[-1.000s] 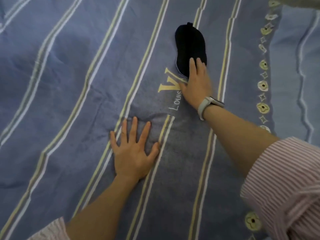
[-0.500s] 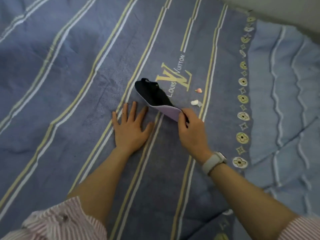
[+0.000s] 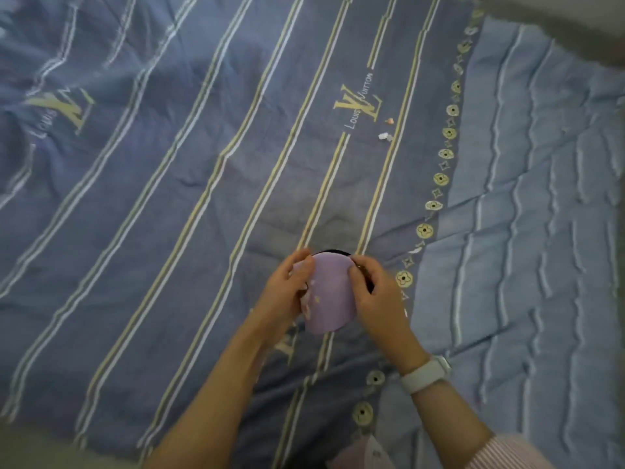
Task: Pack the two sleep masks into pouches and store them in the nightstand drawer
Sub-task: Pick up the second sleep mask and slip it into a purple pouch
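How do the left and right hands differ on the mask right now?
The left hand grips the lilac-faced sleep mask along its left edge with a bare wrist; the right hand pinches the right edge over the black rim and wears a white watch. Both hold the mask above the striped bedcover.

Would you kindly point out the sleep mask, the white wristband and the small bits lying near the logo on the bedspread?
sleep mask [image 3: 329,296]: head view, on its lilac side between both hands.
white wristband [image 3: 425,374]: head view, on the strap at the right wrist.
small bits [image 3: 385,136]: head view, on the pale piece.
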`<action>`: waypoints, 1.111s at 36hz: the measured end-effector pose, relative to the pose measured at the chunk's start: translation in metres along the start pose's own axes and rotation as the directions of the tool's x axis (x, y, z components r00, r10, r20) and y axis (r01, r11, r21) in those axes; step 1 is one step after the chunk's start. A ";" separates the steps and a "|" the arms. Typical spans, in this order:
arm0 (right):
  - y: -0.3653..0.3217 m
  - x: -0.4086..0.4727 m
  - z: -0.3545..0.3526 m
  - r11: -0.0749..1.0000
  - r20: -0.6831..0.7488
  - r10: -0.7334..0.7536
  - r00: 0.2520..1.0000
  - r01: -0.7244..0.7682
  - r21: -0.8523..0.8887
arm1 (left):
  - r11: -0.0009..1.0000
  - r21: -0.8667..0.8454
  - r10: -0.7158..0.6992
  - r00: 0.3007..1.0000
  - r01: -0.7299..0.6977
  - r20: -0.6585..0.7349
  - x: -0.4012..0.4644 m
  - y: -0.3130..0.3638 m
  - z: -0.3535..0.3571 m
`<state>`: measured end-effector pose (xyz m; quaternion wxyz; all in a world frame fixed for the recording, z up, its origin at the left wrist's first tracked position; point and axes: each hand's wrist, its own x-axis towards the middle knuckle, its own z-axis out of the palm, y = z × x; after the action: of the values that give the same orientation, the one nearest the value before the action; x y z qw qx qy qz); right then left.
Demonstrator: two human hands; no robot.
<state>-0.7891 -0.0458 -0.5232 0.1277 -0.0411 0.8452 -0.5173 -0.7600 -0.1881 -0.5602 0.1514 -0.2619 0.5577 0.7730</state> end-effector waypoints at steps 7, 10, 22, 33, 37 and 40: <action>-0.057 -0.087 0.016 0.998 -0.157 0.019 0.987 -0.010 0.059 | 0.899 0.391 0.322 0.901 -0.195 -0.292 -0.105 0.029 -0.003; -0.083 -0.104 0.020 0.989 -0.076 0.103 0.992 -0.093 0.118 | 0.795 0.543 0.476 0.834 -0.272 -0.278 -0.135 0.045 -0.001; -0.156 -0.145 0.034 0.976 -0.430 -0.036 0.902 0.125 0.180 | 0.762 0.553 0.521 0.826 -0.337 -0.214 -0.188 0.105 -0.003; -0.181 -0.166 -0.004 0.935 -0.047 -0.204 0.978 0.209 0.285 | 0.318 0.772 0.699 0.686 -0.551 0.202 -0.246 0.105 -0.018; -0.180 -0.182 -0.007 0.926 -0.025 -0.366 0.930 0.366 0.089 | 0.344 0.771 0.621 0.746 -0.536 0.241 -0.272 0.098 -0.015; -0.168 -0.198 -0.010 0.907 -0.078 -0.413 0.908 0.417 0.058 | 0.512 0.718 0.578 0.807 -0.472 0.118 -0.294 0.088 -0.011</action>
<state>-0.6116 -0.0751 -0.3357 -0.0109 -0.1985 0.8014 -0.5642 -0.5633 -0.2103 -0.3252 -0.0386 -0.0519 0.8746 0.4805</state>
